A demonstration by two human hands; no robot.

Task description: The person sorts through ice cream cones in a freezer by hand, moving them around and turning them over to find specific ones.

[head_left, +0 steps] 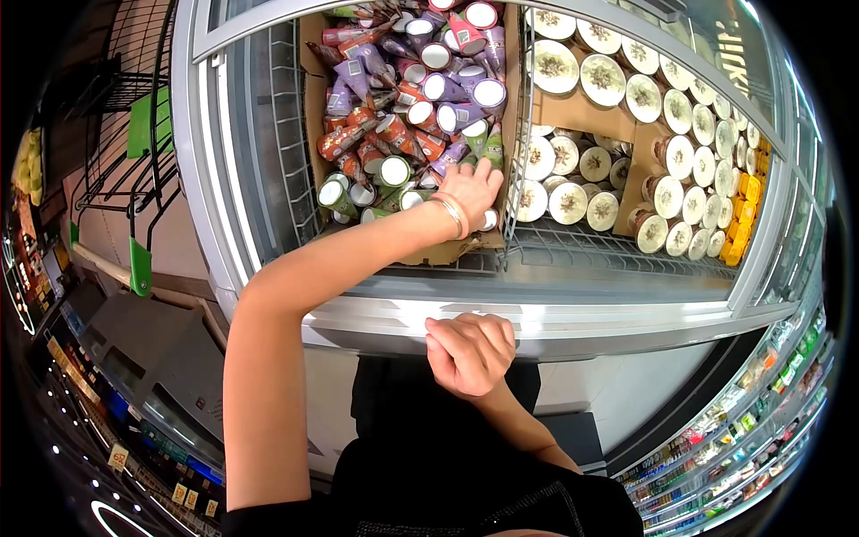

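Note:
My left hand (pixel 470 191), with bracelets at the wrist, reaches into the freezer over a cardboard box (pixel 313 107) of wrapped ice cream cones (pixel 436 56). Its fingers are apart and bent down among the cones, the tips by a green-wrapped cone (pixel 492 146). What the fingertips touch underneath is hidden. The wrappers are purple, red, brown and green, with round white lids facing various ways. My right hand (pixel 472 353) is curled into a fist at the front edge of the freezer (pixel 555 320), nothing visible in it.
Right of a wire divider (pixel 517 134), many round ice cream tubs (pixel 646 98) lie in cardboard, beside yellow packs (pixel 739 219). A glass lid frame (pixel 268 13) crosses the top. A shopping cart (pixel 148 125) with green parts stands left. Stocked shelves (pixel 761 412) curve along the right.

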